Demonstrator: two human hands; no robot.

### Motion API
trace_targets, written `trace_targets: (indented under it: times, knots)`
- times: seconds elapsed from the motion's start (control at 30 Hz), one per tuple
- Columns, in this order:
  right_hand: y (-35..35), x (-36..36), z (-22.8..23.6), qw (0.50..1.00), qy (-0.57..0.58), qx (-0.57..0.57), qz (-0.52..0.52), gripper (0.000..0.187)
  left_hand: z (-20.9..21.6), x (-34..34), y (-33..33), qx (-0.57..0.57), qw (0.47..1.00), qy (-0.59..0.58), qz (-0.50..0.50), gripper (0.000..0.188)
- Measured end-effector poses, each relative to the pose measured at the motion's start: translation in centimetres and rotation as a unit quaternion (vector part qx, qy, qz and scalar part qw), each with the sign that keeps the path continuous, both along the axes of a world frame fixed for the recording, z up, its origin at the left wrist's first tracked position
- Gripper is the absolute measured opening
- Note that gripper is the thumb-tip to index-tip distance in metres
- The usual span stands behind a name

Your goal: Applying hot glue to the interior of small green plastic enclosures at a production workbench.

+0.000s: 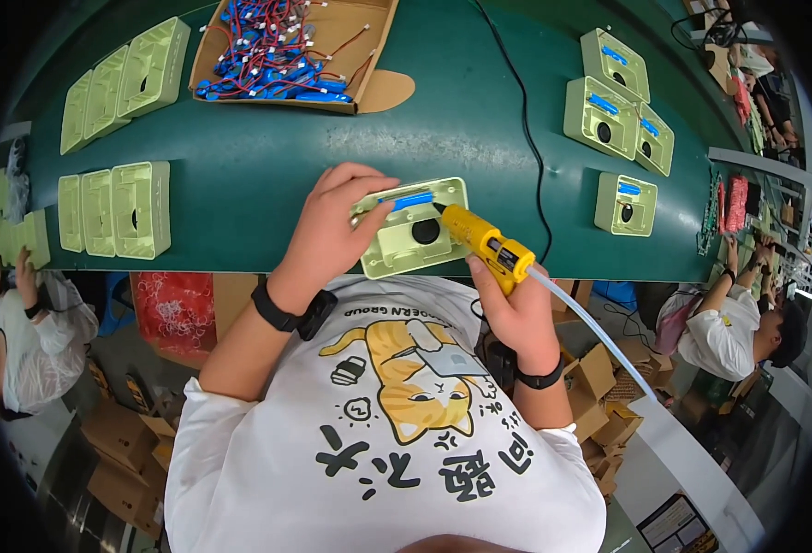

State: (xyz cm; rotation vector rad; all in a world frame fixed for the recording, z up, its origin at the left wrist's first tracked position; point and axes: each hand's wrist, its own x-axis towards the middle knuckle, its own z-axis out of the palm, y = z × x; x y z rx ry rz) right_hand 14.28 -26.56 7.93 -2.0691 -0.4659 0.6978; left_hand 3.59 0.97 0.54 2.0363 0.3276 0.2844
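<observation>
A worker in a white printed T-shirt bends over a green conveyor belt, both forearms rising from the lower edge. The left hand, a black band on its wrist, lies palm-down with fingers spread and curled over the left end of a pale green plastic housing, pinning it to the belt at the near edge. The right hand, also banded in black, is wrapped tightly around the grip of a yellow glue gun, tilted up and to the left so that its dark nozzle meets the housing's open face, just right of the left hand's fingertips.

The housing lies open side up, a shallow rectangular tray with rounded corners, a dark round hole near its middle and a blue cylindrical cell seated along its far wall. A whitish hose trails from the gun's rear, down past the right wrist.

Beyond the left hand stands a cardboard box of blue cells with red and white leads. Further housings are ranked to the left and beyond the right hand. The nozzle's exact contact point is too small to make out, and the left palm hides the housing's left corner.
</observation>
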Motion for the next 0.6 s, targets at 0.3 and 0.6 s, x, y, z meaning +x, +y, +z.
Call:
trace_targets:
  times: [0.3,0.6]
  knots:
    - [3.7,-0.6,0.1,0.995,-0.052,0.025,0.085,0.018,-0.4,-0.2,0.6,-0.015,0.997,-0.026,-0.076,0.059]
    - [4.6,-1.4,0.2,0.991,-0.077,-0.013,0.107,0.019,-0.9,-0.3,0.3,-0.013,0.997,-0.042,-0.058,0.060]
